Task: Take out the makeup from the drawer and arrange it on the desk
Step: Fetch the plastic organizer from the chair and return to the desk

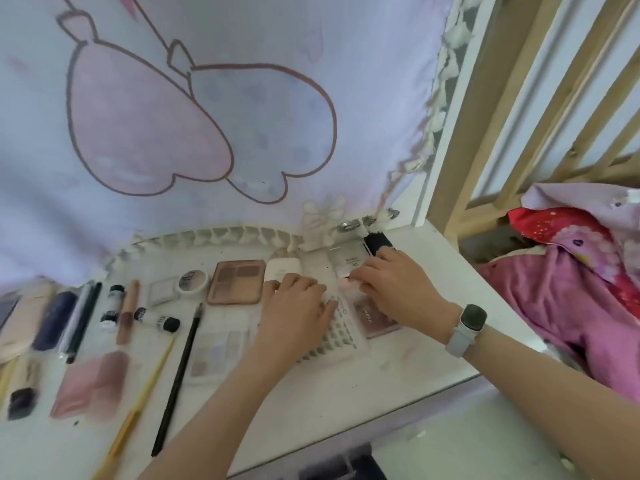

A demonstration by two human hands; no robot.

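Desk [346, 386]: pink item [346, 283] btwn r. fingers [363, 273]

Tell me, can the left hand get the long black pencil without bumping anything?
Probably yes. The long black pencil lies bare on the desk, just left of the left hand, with open gaps on both sides and nothing on top.

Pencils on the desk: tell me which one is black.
The long black pencil, lying right of the yellow pencil, nearer the left hand.
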